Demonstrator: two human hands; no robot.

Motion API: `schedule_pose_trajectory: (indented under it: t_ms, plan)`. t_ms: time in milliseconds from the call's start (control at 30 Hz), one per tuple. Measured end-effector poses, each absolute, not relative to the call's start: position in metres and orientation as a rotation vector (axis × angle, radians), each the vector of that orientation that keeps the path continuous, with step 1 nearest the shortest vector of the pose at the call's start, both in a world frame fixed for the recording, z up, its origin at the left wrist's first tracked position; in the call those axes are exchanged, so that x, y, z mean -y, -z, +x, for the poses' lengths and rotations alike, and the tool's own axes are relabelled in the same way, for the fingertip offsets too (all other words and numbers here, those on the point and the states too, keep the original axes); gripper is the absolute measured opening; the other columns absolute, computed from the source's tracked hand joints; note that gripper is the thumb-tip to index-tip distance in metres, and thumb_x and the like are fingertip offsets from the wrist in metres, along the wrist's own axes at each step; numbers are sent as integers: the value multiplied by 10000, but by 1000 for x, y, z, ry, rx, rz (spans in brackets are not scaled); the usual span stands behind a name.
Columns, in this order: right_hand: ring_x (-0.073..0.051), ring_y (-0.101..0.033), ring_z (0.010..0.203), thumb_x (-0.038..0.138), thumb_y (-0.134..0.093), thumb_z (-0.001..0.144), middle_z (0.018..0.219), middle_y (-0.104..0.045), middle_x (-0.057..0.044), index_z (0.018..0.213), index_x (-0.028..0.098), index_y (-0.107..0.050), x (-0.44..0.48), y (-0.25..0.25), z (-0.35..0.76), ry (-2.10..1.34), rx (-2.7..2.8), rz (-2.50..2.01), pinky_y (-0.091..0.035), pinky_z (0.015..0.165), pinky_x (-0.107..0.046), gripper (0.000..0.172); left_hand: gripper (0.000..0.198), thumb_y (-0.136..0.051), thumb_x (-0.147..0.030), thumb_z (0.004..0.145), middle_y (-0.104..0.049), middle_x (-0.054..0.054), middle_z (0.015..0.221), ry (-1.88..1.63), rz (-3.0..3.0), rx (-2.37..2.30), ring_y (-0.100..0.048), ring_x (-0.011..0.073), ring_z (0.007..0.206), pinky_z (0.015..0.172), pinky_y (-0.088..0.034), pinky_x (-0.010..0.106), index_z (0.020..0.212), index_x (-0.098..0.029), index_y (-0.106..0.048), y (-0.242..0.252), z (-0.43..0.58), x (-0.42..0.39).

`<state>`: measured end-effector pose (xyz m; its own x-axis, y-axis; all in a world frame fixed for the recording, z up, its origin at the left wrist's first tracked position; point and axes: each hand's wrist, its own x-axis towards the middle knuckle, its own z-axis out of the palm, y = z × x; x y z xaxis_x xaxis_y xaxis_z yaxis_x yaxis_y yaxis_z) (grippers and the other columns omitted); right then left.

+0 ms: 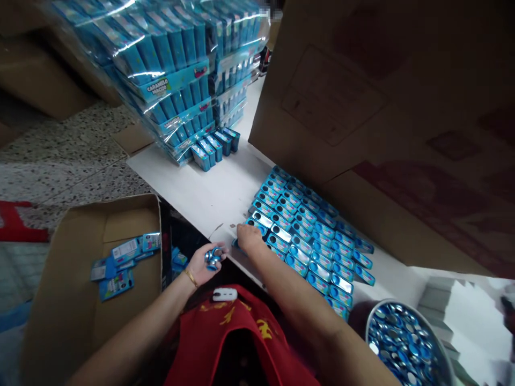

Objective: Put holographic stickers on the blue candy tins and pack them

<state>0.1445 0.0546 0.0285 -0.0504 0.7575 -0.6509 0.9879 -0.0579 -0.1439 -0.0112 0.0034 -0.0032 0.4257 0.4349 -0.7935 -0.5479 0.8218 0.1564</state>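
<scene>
**Q:** Head view: what is recorded of the hands?

**A:** The left hand (205,262) is held just off the worktop (209,187) edge, its grip closed round several small blue pieces (212,256). The right hand (248,236) is set fingertips-down on the near-left corner of the boxes (314,236). Whether anything is pinched there cannot be told.

**Q:** How is the step judged best done?

**A:** One piece should be seated per box, with rows worked in order and neighbouring boxes not nudged. Refills are at hand in the bowl (367,332), to the right.

**Q:** Any writing?

**A:** "CARAMELO MACIZO" is read on the wrapped packs (173,69). Print on the boxes, and on those in the carton (72,300), is too small.
</scene>
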Motion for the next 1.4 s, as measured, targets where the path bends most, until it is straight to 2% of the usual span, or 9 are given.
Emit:
schedule_pose_trajectory:
  t_ms: [133,267,467,633,767,967,1133,1267,1400]
  plan:
    - [-189,-554,933,278,-475,801,1034,-582,-59,1095,258,-495,-32,-36,177,731,-2014,1949,-412,729,-276,294,215,-539,-199,720,-622,81,811,-604,-139,-908,-588,121,631,393,-380,153,922,-125,-559,3,-15,-7]
    - [-178,-511,956,248,-483,797,1061,-525,-47,1084,261,-510,-23,-25,214,520,-2185,2150,-393,704,-237,288,208,-534,-191,724,-618,99,841,-599,-151,-865,-595,128,641,390,-386,153,920,-124,-558,1,-10,-12]
    - [-149,-514,855,155,-516,751,971,-528,-34,953,215,-550,-35,-9,229,646,-2222,2233,-367,699,-230,213,201,-527,-196,731,-615,103,827,-581,-150,-834,-588,126,627,381,-387,152,915,-118,-555,1,-3,-14]
    - [-128,-528,820,163,-491,762,887,-572,-16,869,202,-554,-39,-16,208,782,-2259,2199,-358,715,-217,130,203,-530,-200,730,-617,99,825,-607,-151,-854,-585,119,615,382,-386,150,915,-121,-555,2,-6,-13]
    - [-151,-549,879,186,-495,762,970,-584,-40,908,203,-545,-44,-20,181,725,-2072,2050,-375,709,-226,156,218,-538,-206,724,-619,93,824,-613,-150,-843,-586,123,622,385,-389,155,924,-122,-557,0,-7,-13]
    - [-239,-579,870,174,-505,744,934,-605,-145,1045,138,-501,-64,-16,170,645,-1832,2060,-413,691,-315,304,249,-523,-208,731,-625,98,865,-606,-137,-807,-582,120,632,394,-392,158,962,-121,-551,-4,-2,-15]
    - [-211,-571,876,261,-552,735,951,-603,-91,1021,186,-518,-55,-28,175,668,-1892,2060,-412,705,-290,298,271,-504,-224,742,-626,109,888,-581,-127,-769,-585,133,657,398,-389,160,991,-122,-539,-10,0,-16]
    - [-132,-528,918,315,-452,819,1017,-558,-19,1009,247,-530,-25,-40,166,831,-2316,2087,-383,763,-217,217,183,-512,-220,732,-625,66,745,-567,-134,-828,-578,133,598,370,-371,167,880,-122,-559,-11,5,-19]
    - [-124,-513,899,264,-467,810,967,-554,-19,1002,245,-555,-3,-45,154,955,-2460,1900,-373,742,-196,211,77,-522,-201,723,-552,-3,537,-557,-135,-967,-516,94,444,333,-348,169,693,-131,-529,-7,18,-17]
